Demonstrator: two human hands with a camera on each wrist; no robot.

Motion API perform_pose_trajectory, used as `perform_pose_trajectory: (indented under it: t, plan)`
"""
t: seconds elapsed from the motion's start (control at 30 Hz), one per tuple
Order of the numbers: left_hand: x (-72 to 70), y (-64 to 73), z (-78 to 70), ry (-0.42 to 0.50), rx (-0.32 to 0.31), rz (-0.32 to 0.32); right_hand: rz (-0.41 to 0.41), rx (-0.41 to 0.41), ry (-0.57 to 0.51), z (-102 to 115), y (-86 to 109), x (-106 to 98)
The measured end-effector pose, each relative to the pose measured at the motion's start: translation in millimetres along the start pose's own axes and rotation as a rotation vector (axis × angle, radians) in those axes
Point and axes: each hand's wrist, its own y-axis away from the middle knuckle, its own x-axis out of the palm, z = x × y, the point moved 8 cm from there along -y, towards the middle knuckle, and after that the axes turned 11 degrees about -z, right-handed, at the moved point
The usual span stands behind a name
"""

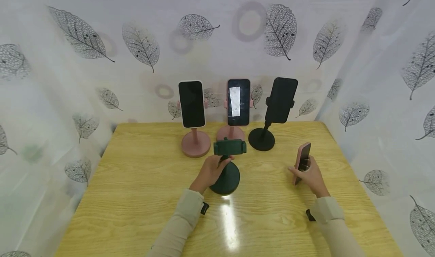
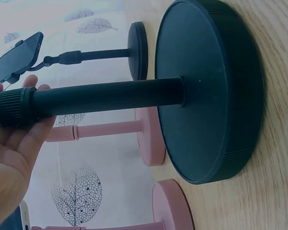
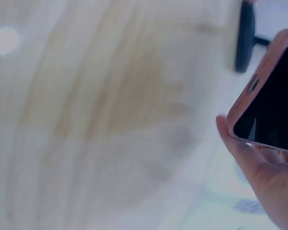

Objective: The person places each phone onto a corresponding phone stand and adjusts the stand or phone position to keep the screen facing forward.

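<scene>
Near the middle of the table stands a dark green phone stand (image 1: 229, 147) with a round base (image 2: 196, 96) and no phone in its clamp. My left hand (image 1: 210, 172) grips its stem (image 2: 110, 98) just under the clamp, fingers and thumb around the ribbed collar. To the right, my right hand (image 1: 310, 175) holds a pink-cased phone (image 1: 302, 162) by its sides, upright on edge and tilted. In the right wrist view, the dark screen (image 3: 273, 105) shows, with the thumb at a lower corner; the other fingers are partly hidden.
Behind stand two pink stands, one holding a white-edged phone (image 1: 192, 104), the other a phone (image 1: 238, 102) with a bright reflection. A black stand (image 1: 261, 139) beside them bears a black phone (image 1: 281, 100). A leaf-patterned curtain (image 1: 210, 60) hangs behind the wooden table (image 1: 136, 196).
</scene>
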Motion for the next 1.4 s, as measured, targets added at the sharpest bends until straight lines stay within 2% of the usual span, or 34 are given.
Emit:
perform_pose_trajectory:
  t: [0.17, 0.3, 0.47, 0.63, 0.77, 0.87, 1.0, 1.1, 1.3, 1.4]
  plan:
    - [0.5, 0.4, 1.6, 0.004, -0.008, 0.006, -0.011, 0.017, -0.059, 42, 19.2, 7]
    - [1.6, 0.7, 3.4, 0.011, -0.016, 0.016, -0.1, -0.032, -0.065, 91, 37.3, 9]
    - [-0.7, -0.2, 2.4, -0.017, -0.009, 0.007, -0.201, -0.046, -0.138, 159, 67.5, 10]
    - [-3.6, -1.4, -1.4, -0.039, 0.013, -0.008, -0.176, -0.089, -0.228, 218, 94.4, 22]
    - [-3.9, -1.6, -1.4, -0.015, -0.002, -0.014, -0.145, -0.199, -0.215, 253, 104.4, 38]
    - [-2.7, -0.1, 0.5, 0.009, -0.029, -0.009, -0.131, -0.256, -0.163, 269, 106.5, 52]
    - [-0.4, 4.3, 6.1, 0.046, -0.113, 0.029, -0.133, -0.242, -0.073, 276, 105.8, 64]
    - [-1.7, 6.1, 8.3, 0.032, -0.151, 0.042, -0.144, -0.228, -0.023, 279, 105.0, 68]
    - [-5.4, 1.4, 2.8, -0.012, -0.092, 0.025, -0.109, -0.211, -0.018, 283, 105.4, 78]
    - [-4.0, 1.1, 1.8, -0.004, -0.066, 0.017, -0.122, -0.195, -0.022, 283, 104.6, 82]
